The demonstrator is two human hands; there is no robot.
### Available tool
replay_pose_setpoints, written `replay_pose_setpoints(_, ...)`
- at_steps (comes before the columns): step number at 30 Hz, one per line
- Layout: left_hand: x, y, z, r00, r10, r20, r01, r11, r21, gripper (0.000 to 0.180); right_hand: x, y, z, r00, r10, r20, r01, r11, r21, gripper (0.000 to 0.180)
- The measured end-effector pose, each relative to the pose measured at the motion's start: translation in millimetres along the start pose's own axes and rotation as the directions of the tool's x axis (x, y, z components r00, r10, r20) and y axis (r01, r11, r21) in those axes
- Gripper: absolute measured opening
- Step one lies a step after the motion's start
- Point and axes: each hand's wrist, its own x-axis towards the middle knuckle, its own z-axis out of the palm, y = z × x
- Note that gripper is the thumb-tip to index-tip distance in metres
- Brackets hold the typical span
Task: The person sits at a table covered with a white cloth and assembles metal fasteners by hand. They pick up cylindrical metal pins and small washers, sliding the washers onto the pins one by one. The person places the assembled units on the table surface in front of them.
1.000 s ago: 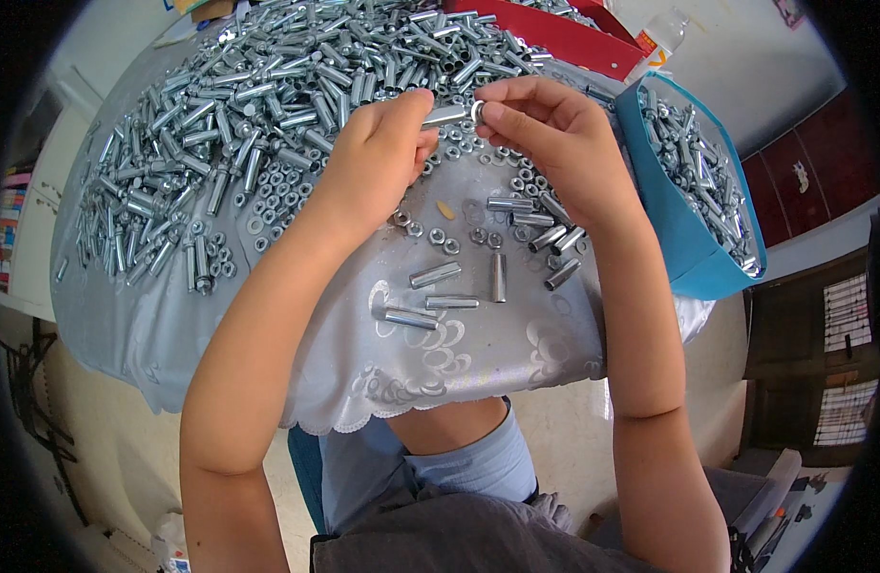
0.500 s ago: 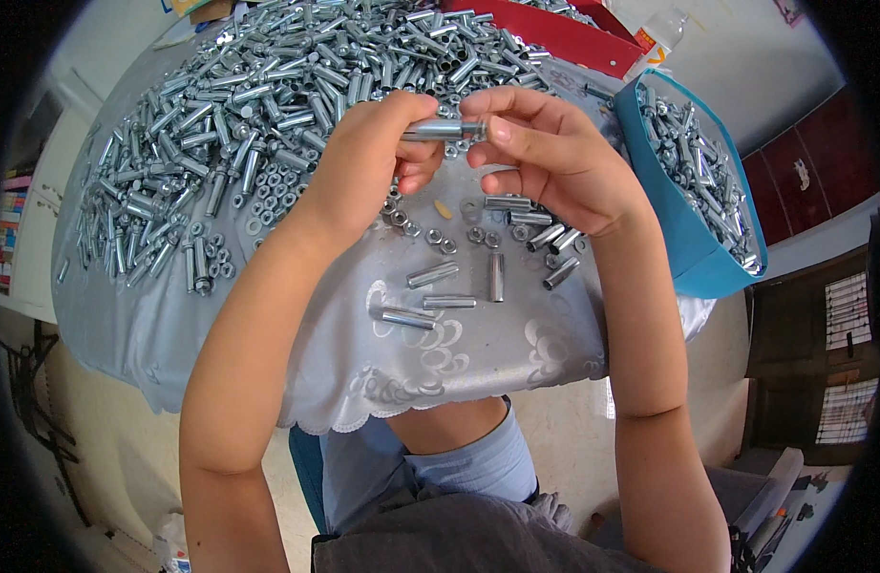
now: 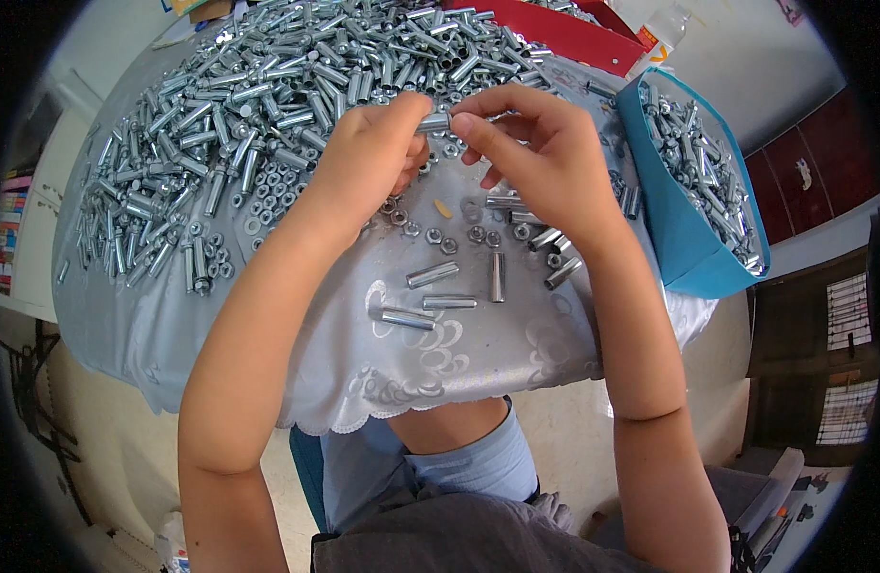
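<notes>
In my left hand (image 3: 363, 167) a shiny sleeve anchor (image 3: 434, 123) lies level, wrapped by the fingers with only a short stretch of its metal sleeve showing. My right hand (image 3: 554, 158) pinches the sleeve's right end between thumb and fingers; the tip is hidden there. Below the hands, several loose metal sleeves (image 3: 432, 276) lie on the silver-grey tablecloth (image 3: 516, 353). Loose nuts (image 3: 448, 245) are scattered just beneath the left fingers. More sleeves (image 3: 561, 274) sit beside my right wrist.
A broad heap of anchor bolts (image 3: 296, 86) covers the far and left table. Loose nuts (image 3: 273, 191) gather at its edge. At the right stands a blue bin (image 3: 693, 263) of assembled anchors; a red box (image 3: 564, 43) and a clear bottle (image 3: 667, 27) are behind.
My right fingers have moved slightly left and closed over the sleeve's end, so less of the anchor shows. More sleeves have come into sight beyond my right wrist.
</notes>
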Motion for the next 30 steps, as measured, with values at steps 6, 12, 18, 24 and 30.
replay_pose_setpoints(6, -1, 4, -2, 0.999, 0.039, 0.006, -0.039, 0.997, -0.060, 0.041, -1, -20, -21, 0.960, 0.037, 0.276, 0.036, 0.967, -0.252, 0.017)
replay_pose_setpoints(12, 4, 3, -5, 1.000, -0.011, -0.028, 0.008, 0.996, -0.093, 0.042, -7, -16, -25, 0.832, 0.298, 0.467, 0.011, 0.834, -0.552, 0.020)
replay_pose_setpoints(18, 5, 0, -7, 1.000, 0.008, -0.010, -0.009, 0.998, -0.065, 0.042, -13, -13, -19, 0.868, 0.272, 0.415, 0.083, 0.745, -0.662, 0.021)
replay_pose_setpoints(24, 4, 2, -3, 0.999, -0.004, -0.032, 0.002, 0.998, -0.056, 0.042, -8, -17, -21, 0.925, 0.125, 0.360, 0.043, 0.905, -0.423, 0.018)
replay_pose_setpoints(30, 3, 4, -2, 0.998, -0.021, -0.058, 0.015, 0.996, -0.093, 0.040, 0, -11, -20, 0.998, -0.043, 0.037, 0.043, 0.999, -0.002, 0.019)
